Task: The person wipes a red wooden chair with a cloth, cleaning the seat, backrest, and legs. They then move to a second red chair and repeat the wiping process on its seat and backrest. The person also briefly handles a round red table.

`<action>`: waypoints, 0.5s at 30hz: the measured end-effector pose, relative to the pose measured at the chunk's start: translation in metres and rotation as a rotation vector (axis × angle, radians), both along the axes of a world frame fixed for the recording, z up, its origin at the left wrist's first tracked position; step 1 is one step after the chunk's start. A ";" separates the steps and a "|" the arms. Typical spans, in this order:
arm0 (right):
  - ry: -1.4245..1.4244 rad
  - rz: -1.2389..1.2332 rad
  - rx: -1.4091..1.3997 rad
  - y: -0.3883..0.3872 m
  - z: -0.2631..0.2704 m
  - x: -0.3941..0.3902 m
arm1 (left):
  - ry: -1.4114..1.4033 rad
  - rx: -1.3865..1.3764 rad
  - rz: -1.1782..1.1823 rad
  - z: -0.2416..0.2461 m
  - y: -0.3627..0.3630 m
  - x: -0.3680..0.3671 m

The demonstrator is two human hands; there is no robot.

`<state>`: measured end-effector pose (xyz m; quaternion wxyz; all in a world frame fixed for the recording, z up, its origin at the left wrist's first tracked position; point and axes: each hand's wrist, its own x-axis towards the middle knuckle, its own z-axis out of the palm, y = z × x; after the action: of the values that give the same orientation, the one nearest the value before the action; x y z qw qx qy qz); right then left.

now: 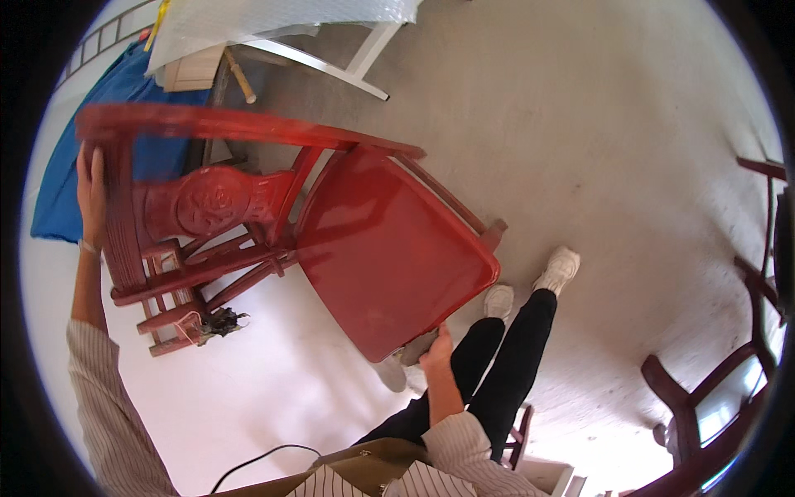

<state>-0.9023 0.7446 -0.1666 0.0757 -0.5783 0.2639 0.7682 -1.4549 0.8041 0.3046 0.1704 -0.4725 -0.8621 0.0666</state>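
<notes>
A red wooden chair [397, 248] with a glossy seat and a carved back splat [217, 196] fills the space before me, tilted, its motion-blurred top rail [118, 217] to the left. My left hand [93, 186] is wrapped around that rail near its upper end. At the near edge of the seat, my right hand [438, 351] grips low, with its fingers partly hidden under the edge. Beside those fingers shows a grey patch [419, 348]; I cannot tell whether it is part of the chair.
Bubble wrap [279, 15] covers a white-legged table [372, 50] at the top. A blue cloth [62, 192] and a wooden box [192, 68] are near it. Red slatted furniture [168, 317] bears dried leaves [223, 322]. Dark red furniture [683, 410] stands right; a black cable [261, 453] lies low.
</notes>
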 end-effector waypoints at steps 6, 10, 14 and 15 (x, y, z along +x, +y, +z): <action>0.043 -0.017 0.163 0.089 -0.025 0.007 | -0.640 0.635 0.452 -0.004 -0.066 0.027; 0.099 0.050 0.359 0.129 -0.028 0.000 | -0.615 0.799 0.528 -0.017 -0.048 0.031; -0.048 0.233 0.665 0.172 -0.026 -0.007 | -0.499 0.753 0.478 -0.024 -0.050 0.032; 0.007 0.210 0.727 0.188 -0.027 -0.007 | -0.446 0.778 0.517 -0.022 -0.052 0.031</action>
<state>-0.9095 0.9326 -0.1939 0.1959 -0.5350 -0.0863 0.8173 -1.4242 0.7523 0.2827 0.1234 -0.1485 -0.9270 -0.3214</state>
